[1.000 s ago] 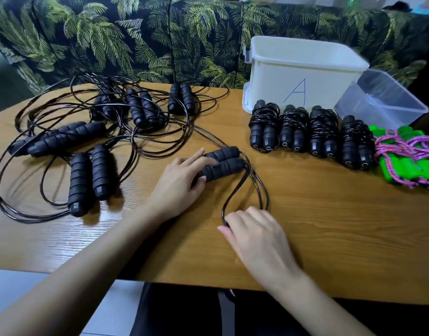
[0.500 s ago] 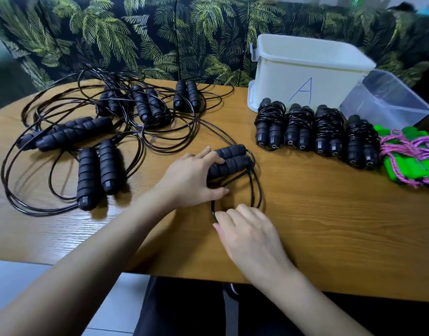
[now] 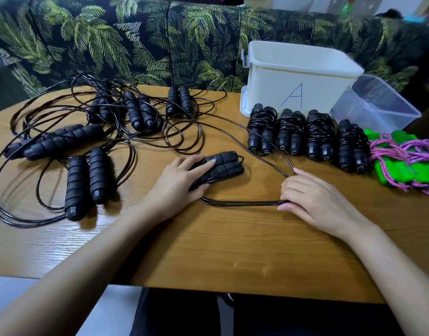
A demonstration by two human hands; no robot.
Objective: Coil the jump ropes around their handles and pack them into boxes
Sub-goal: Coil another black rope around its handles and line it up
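Jump rope handles (image 3: 223, 163) paired at table (image 3: 233, 251) centre | left hand (image 3: 182, 183) presses them down, fingers flat | right hand (image 3: 315, 200) curls round black cord (image 3: 242, 203) loop beside them | four coiled ropes (image 3: 308, 137) before white box (image 3: 300, 76)

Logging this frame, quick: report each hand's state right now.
Left hand: open, straight fingers pressing down on the paired black handles.
Right hand: closed, fingers curled round the black rope.
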